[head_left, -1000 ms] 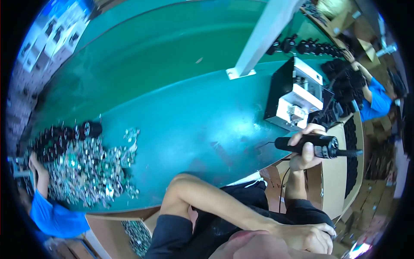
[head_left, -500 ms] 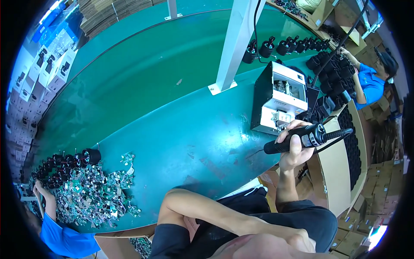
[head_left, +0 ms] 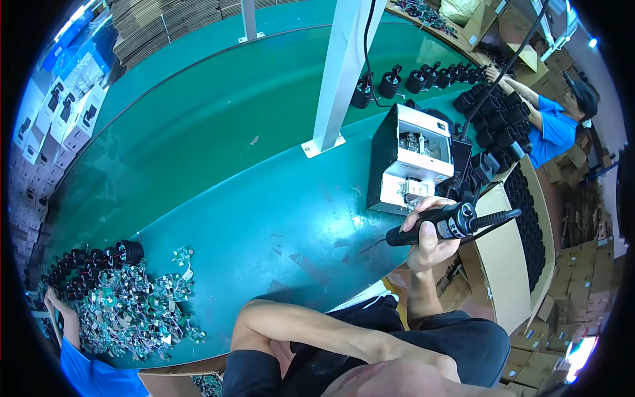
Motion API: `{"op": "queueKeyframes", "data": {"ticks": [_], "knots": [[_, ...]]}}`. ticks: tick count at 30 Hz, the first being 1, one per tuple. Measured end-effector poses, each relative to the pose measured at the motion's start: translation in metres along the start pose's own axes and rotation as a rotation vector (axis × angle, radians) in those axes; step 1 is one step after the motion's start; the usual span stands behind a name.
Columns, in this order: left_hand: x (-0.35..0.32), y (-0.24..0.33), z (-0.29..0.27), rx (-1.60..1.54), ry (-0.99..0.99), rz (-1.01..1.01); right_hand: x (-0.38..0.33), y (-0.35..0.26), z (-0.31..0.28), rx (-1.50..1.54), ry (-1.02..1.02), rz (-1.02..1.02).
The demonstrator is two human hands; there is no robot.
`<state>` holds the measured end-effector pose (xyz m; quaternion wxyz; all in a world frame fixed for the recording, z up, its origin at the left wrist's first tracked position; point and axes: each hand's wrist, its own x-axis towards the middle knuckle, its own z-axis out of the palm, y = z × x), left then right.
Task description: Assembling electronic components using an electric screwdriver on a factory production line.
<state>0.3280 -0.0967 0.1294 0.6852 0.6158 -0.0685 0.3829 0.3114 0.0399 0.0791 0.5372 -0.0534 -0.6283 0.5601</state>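
My right hand (head_left: pixel 426 241) is wrapped around a black electric screwdriver (head_left: pixel 433 223), the thumb lying along its near side. The screwdriver lies tilted in the air over the green workbench (head_left: pixel 264 218), its thin bit pointing left and its cable leaving at the right end. Just beyond it stands a black-and-white box machine (head_left: pixel 423 165), which looks like a screw feeder. Across my body runs my left forearm, and my left hand (head_left: pixel 430 364) rests by my right upper arm. Its fingers are largely hidden.
A heap of small circuit boards with wires (head_left: pixel 132 311) lies at the left, beside black cylindrical housings (head_left: pixel 129 251). A white post (head_left: pixel 331 86) rises from the bench. One co-worker (head_left: pixel 559 126) handles housings at the far right; another's blue sleeve (head_left: pixel 99 377) shows lower left. An open carton (head_left: pixel 503 258) stands right.
The whole view has shifted, so the bench and machine appear a little farther left. My right hand still holds the screwdriver, and my left arm stays folded across me. The far-right co-worker's hands have moved.
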Motion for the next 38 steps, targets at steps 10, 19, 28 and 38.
{"op": "queueKeyframes", "data": {"ticks": [10, 19, 28, 38], "knots": [[0.007, -0.001, -0.006, -0.028, -0.046, 0.294, 0.006, 0.004, -0.002, -0.037, 0.073, -0.006], [0.009, 0.002, -0.015, -0.052, -0.081, 0.550, 0.007, 0.003, -0.006, -0.016, 0.121, -0.018], [0.005, 0.006, -0.018, -0.071, -0.100, 0.453, 0.007, 0.002, -0.005, -0.012, 0.138, -0.023], [0.006, 0.023, -0.019, -0.181, -0.112, 0.419, 0.006, 0.002, -0.006, -0.022, 0.141, -0.022]]}}
